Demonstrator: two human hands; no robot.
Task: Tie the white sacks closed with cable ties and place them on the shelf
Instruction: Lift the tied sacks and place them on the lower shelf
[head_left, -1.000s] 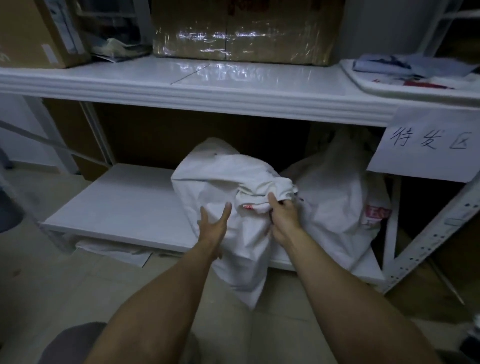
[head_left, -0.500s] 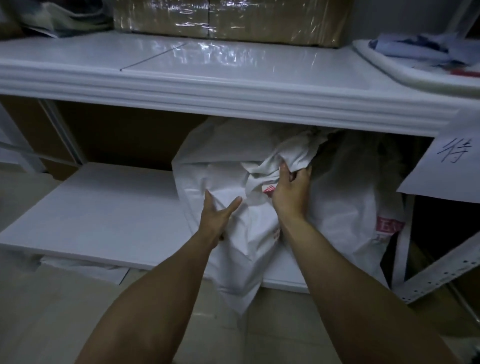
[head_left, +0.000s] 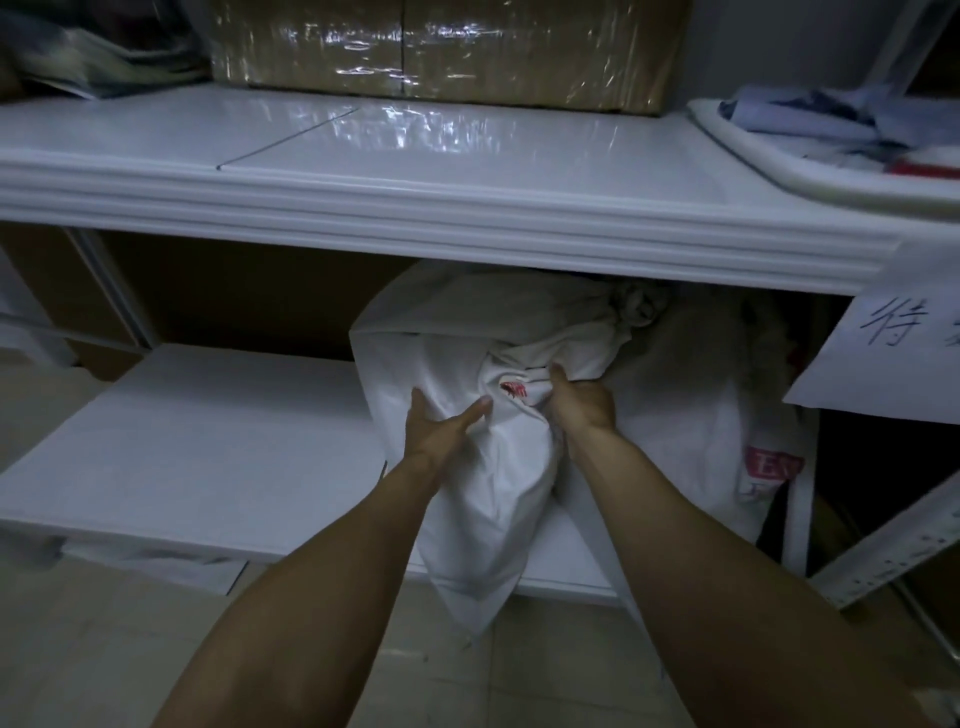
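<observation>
Sack work sits at the lower shelf (head_left: 197, 457) now: your white sack (head_left: 467, 415) leans on that white board under the upper shelf (head_left: 415, 223), its bottom corner hanging past the front edge toward the tiled floor (head_left: 104, 649). Your left hand (head_left: 441, 431) lies flat against the sack's front with fingers spread and thumb out, pressing rather than gripping. Your right hand (head_left: 582, 405) is closed around a bunch of the fabric near the top, just right of a small red mark (head_left: 513, 389) printed on the cloth. The gathered neck (head_left: 631, 312) points up and to the right, close under the upper shelf; the light is dim there, so you cannot tell whether a cable tie circles it. A second white sack (head_left: 727, 431) with red lettering stands just beside yours on the right, touching it. On the upper shelf a tape-wrapped cardboard box (head_left: 447, 47) sits at the back, with a white tray (head_left: 831, 176) of papers at the right. A handwritten paper sign (head_left: 893, 353) hangs from the shelf edge at the far right.
</observation>
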